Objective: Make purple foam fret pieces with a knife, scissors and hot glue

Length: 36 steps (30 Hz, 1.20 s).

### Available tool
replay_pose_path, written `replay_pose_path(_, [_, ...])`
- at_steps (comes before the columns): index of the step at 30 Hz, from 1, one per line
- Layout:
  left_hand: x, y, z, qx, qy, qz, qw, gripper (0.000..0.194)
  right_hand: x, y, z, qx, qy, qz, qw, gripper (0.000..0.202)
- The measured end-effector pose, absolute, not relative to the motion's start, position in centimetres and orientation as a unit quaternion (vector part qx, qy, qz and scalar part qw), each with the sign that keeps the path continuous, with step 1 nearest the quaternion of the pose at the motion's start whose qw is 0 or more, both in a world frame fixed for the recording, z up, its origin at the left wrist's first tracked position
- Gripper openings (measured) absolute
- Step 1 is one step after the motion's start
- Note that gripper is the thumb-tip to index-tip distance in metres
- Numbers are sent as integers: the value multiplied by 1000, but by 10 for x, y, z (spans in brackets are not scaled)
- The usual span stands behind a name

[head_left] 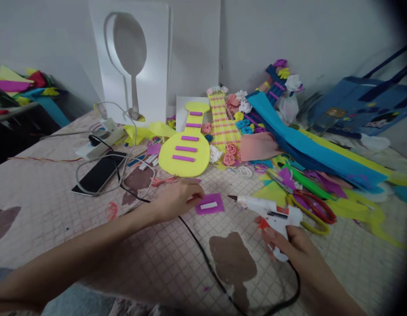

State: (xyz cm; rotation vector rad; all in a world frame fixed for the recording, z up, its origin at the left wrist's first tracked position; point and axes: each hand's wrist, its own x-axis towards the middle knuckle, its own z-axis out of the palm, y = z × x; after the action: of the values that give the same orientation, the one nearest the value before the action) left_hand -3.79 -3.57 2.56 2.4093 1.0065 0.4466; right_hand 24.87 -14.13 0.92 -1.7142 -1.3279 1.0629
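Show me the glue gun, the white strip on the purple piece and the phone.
Glue gun (271, 206): head view, on its white body.
White strip (209, 205): head view, on its middle.
Phone (98, 174): head view, on its dark screen.

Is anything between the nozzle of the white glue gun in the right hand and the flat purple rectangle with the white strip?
Nothing visible stands between the white glue gun in the right hand and the flat purple rectangle. The left hand is on the rectangle's opposite side, outside that gap.
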Motion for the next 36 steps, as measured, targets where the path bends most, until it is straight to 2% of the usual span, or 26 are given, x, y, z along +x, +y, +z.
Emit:
replay_pose_path(4, [-53,-36,22,866,419,149,227,8,237,-140,19,-652,-559,393,329,33])
replay_pose_path(8, [-62,-39,11,869,441,114,195,13,236,-137,18,-654,-557,391,330,33])
replay_pose_path(10, [-63,-40,6,869,436,119,203,3,238,-136,14,-663,-546,393,330,33])
replay_pose_path(13, [-60,-38,9,860,434,153,222,7,242,-139,9,-680,-521,399,327,36])
replay_pose_path(17, [-44,-28,23,828,447,224,253,5,247,-153,6,-709,-437,394,390,36])
replay_pose_path(22, [22,7,26,843,365,282,278,9,262,-165,-3,-657,-394,402,501,34])
replay_pose_path(24, [59,26,23,870,320,274,257,11,270,-167,-5,-639,-397,406,518,36])
replay_pose_path(28, [117,54,24,919,242,269,155,27,273,-172,-5,-645,-389,387,532,36])
replay_pose_path(32, [112,57,36,933,267,220,102,13,261,-178,1,-703,-358,375,487,37])
replay_pose_path(34, [85,49,42,926,295,213,98,18,256,-177,3,-719,-390,380,432,39])
replay_pose_path(36, [50,35,44,922,310,203,115,13,252,-171,5,-701,-463,388,379,37])
